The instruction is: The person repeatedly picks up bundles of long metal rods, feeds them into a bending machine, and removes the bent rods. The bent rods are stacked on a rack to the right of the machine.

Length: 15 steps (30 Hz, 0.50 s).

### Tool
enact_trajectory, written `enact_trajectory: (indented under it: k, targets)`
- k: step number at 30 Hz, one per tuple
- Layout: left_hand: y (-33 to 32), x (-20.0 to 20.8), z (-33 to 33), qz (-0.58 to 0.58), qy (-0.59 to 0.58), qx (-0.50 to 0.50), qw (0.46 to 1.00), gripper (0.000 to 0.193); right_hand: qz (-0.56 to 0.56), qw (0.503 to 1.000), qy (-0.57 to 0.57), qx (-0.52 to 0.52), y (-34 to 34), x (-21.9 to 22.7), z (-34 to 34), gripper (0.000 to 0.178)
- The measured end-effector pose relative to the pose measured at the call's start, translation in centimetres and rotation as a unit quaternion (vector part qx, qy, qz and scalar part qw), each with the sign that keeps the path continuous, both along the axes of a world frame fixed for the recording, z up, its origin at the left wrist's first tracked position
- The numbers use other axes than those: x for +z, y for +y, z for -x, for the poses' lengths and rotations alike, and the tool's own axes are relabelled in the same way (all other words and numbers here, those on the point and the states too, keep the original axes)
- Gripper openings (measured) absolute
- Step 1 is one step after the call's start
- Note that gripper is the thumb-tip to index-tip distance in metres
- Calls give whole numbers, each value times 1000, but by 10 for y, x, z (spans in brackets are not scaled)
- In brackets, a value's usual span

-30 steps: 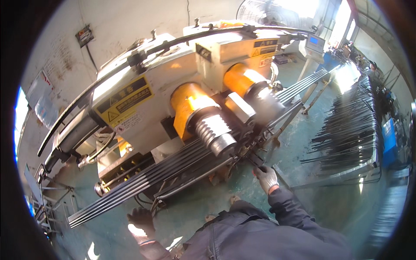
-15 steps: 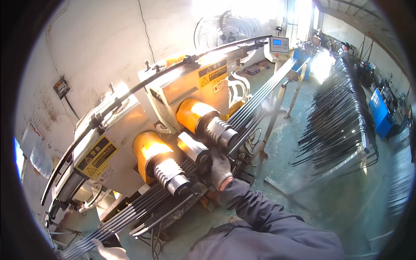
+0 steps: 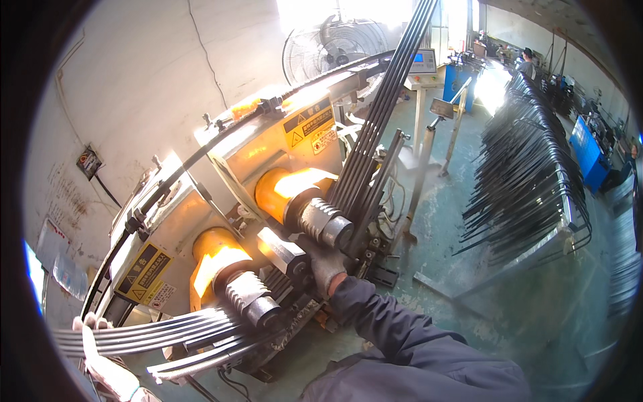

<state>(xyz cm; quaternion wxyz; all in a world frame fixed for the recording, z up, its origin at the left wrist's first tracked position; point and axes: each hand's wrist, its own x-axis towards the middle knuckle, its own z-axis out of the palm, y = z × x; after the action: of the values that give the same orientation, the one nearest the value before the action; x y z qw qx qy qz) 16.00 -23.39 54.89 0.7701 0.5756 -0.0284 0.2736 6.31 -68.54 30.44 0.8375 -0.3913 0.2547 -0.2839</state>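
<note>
Several dark metal rods (image 3: 382, 110) run through a bending machine (image 3: 274, 144), bent at its middle, with both ends angled toward the wall. At the far left my left hand (image 3: 100, 352) is closed around the left ends of the rods. My right hand (image 3: 326, 262), in a grey glove, is at the middle of the machine, beside the hexagonal metal block (image 3: 281, 250) and under the right grooved roller (image 3: 325, 221). Its fingers are hidden behind the block and roller. Nearer the left end is a second grooved roller (image 3: 251, 298) on an orange cylinder (image 3: 218, 258).
A rack of many dark bent rods (image 3: 522, 167) stands on the right. Behind the machine are a large fan (image 3: 335, 50) and a control box with a screen (image 3: 422, 61). An upright metal stand (image 3: 422, 174) is right of the machine. Another person (image 3: 527, 63) is far back.
The rods have gone from straight to bent, their right ends swinging up toward the fan and their left ends rising. My left hand has moved up and left with them; my right hand stays by the block.
</note>
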Motion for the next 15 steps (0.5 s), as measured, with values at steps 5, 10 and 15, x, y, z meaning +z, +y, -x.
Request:
enact_trajectory:
  k: [5,10,15]
  targets:
    - [-33,24,-19,-57,-33,-81,995,43,58,996,-67,-30,-7,-12,-6,47]
    - [-105,33,-29,-108,-91,-141,980,45,143,989,-34,-9,-22,-50,-19,52]
    - [-184,62,-4,-171,-87,-212,958,44,93,996,-9,10,-21,-49,-16,51]
